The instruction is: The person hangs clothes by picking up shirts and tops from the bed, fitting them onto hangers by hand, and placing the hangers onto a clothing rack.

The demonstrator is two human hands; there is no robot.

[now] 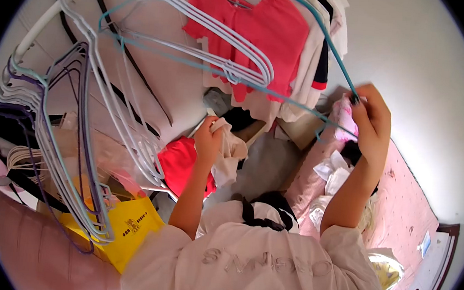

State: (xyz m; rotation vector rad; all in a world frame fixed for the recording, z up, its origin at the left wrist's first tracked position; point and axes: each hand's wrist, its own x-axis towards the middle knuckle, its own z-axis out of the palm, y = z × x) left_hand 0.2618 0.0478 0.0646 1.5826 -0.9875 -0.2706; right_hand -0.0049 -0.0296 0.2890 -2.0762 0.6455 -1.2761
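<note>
My left hand (208,140) is closed on a beige cloth (232,155) that hangs down in folds beside a red cloth (181,162). Higher up and to the right, my right hand (373,123) grips the corner of a teal hanger (330,41). The hanger stretches across the upper part of the view, with no garment seen on it. Behind it hang a coral-red top (252,36) and several light garments. White hangers (215,25) hang close to the teal one.
At the left, a white rail (35,31) carries many white and purple hangers (80,148). A yellow bag (135,225) stands below them. To the right lie a pink patterned surface (404,199) and white crumpled items (333,173). Open boxes sit under the hanging clothes.
</note>
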